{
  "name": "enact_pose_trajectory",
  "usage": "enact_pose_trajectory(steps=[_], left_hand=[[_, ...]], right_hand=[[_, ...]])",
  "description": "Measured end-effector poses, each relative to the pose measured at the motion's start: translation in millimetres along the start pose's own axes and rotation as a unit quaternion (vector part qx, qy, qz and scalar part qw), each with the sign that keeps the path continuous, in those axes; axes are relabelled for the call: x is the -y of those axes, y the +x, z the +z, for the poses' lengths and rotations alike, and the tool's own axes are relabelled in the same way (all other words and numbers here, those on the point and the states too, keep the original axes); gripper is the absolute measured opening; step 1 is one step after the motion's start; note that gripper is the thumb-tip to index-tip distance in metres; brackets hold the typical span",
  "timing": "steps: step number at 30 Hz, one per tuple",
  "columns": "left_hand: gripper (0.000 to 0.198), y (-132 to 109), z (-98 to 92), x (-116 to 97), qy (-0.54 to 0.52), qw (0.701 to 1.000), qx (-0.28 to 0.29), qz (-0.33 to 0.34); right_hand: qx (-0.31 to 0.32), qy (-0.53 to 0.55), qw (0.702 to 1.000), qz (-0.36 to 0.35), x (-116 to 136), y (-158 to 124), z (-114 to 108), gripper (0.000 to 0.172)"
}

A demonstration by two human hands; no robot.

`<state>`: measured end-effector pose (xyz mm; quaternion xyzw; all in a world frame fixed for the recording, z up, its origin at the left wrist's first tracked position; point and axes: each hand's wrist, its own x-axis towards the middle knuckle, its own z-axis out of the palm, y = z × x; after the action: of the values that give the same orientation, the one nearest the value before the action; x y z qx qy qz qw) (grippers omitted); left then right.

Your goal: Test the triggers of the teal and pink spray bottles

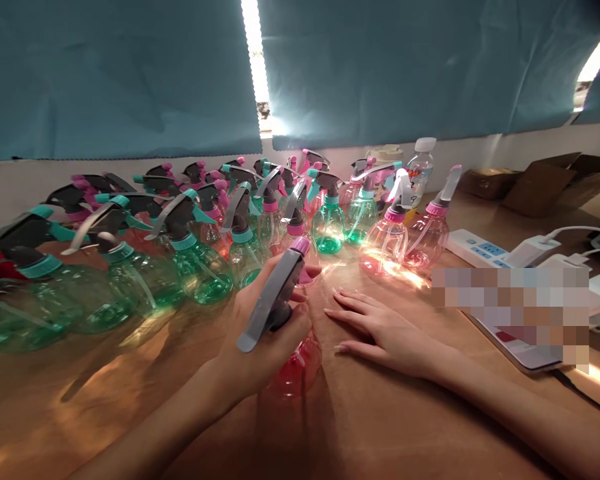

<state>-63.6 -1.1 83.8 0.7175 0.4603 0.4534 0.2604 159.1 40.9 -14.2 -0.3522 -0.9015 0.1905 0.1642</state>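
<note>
My left hand is wrapped round the neck of a clear pink spray bottle that stands on the table in front of me. Its grey and pink spray head pokes up above my fingers, while the hand covers the collar. To the right, my right hand lies flat on the table with its fingers stretched out, holding nothing. Just beyond both hands stand a green spray bottle with a teal collar and a pink one.
Several more green and pink spray bottles crowd the left and back of the table. At right are a power strip with white chargers, a flat device and an open cardboard box. Behind stands a white-capped bottle.
</note>
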Motion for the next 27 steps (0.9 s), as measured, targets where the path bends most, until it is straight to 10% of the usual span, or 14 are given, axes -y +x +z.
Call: enact_pose_trajectory(steps=[27], left_hand=[[0.022, 2.4, -7.0, -2.7, 0.030, 0.999, -0.001, 0.015]], right_hand=[[0.005, 0.016, 1.000, 0.006, -2.6, -1.9, 1.9, 0.061]])
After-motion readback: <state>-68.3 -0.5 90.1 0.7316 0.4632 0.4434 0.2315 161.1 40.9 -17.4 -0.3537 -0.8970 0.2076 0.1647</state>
